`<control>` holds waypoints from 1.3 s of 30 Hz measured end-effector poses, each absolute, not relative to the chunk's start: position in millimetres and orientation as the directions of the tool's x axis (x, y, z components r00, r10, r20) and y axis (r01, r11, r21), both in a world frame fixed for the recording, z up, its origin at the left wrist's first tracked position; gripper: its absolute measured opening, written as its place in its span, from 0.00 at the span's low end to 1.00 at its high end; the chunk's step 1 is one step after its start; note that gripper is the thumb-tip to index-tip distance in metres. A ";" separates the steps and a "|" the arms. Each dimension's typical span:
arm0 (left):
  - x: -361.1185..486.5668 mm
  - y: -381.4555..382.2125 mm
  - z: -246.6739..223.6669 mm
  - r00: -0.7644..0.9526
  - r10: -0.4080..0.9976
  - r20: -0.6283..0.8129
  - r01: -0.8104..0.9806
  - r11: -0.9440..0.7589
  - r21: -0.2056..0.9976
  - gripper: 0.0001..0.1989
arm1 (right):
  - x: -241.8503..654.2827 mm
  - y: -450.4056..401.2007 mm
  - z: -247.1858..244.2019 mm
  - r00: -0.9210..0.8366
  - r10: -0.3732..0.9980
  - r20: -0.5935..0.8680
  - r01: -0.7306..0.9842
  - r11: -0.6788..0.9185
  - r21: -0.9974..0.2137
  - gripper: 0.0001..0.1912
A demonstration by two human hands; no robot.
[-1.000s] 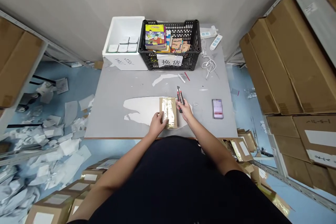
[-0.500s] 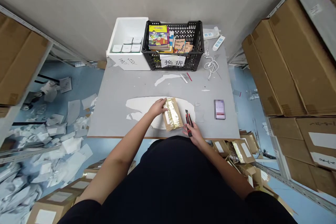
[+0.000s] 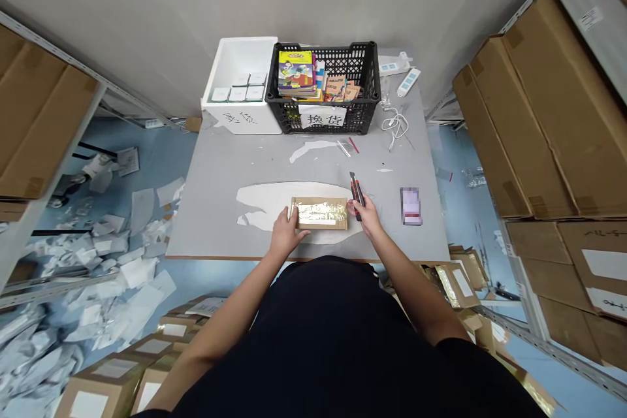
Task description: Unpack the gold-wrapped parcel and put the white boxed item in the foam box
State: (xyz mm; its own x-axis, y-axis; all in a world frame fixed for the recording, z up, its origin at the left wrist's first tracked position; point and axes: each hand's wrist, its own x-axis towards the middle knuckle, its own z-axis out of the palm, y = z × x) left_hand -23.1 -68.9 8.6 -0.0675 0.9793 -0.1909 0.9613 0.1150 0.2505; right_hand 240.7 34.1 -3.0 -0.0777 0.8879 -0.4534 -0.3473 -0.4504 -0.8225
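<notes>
Sign (image 3: 322, 117) "换货" beyond right grip (image 3: 367, 214) tight round cutter (image 3: 357, 194), left grip (image 3: 286, 232) against parcel (image 3: 321, 213), hold unclear

A black plastic crate (image 3: 361, 116) of colourful paper books (image 3: 296, 72) stands at twelve o'clock, beside a white rectangular foam box (image 3: 267, 123) at eleven, with a looped white cable (image 3: 390, 123) at two and a dark-edged rectangular phone (image 3: 411, 206) at three.

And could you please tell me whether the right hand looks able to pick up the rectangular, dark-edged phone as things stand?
Probably not yet: the right hand has its grip on a slim red-and-black box cutter, though nothing tall stands between hand and phone.
</notes>
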 end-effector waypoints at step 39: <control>-11.1 -5.7 5.3 0.457 0.876 -0.153 0.856 -0.387 0.342 0.45 | 289.6 -45.9 28.7 -0.170 0.749 -0.641 0.298 -0.581 -0.758 0.38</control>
